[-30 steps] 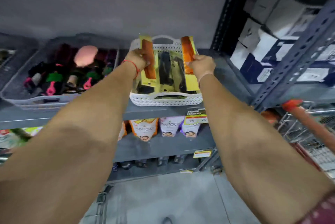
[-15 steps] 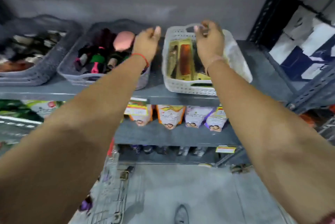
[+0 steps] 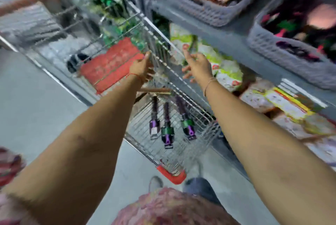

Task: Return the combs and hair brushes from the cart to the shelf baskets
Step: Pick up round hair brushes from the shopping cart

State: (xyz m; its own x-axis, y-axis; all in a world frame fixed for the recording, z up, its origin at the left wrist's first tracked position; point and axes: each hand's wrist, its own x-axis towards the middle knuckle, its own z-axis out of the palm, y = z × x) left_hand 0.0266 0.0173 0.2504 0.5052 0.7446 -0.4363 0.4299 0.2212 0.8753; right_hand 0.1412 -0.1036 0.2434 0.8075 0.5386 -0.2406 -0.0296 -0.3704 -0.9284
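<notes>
Head view: both hands, empty with fingers spread, reach over the wire cart (image 3: 181, 144).
Left hand (image 3: 141, 69) and right hand (image 3: 197, 65) hover mid-frame; below them three hair brushes (image 3: 168, 126) lie lengthwise, handles toward the lower edge; grey baskets (image 3: 283, 50) sit upper right.

There is one view only, from the camera on my head. It looks forward and steeply down, tilted, over both my outstretched forearms into the wire cart (image 3: 163, 71) close below me. The shelf (image 3: 227, 30) with its baskets runs along the right edge, and the floor (image 3: 27, 106) fills the left.
</notes>
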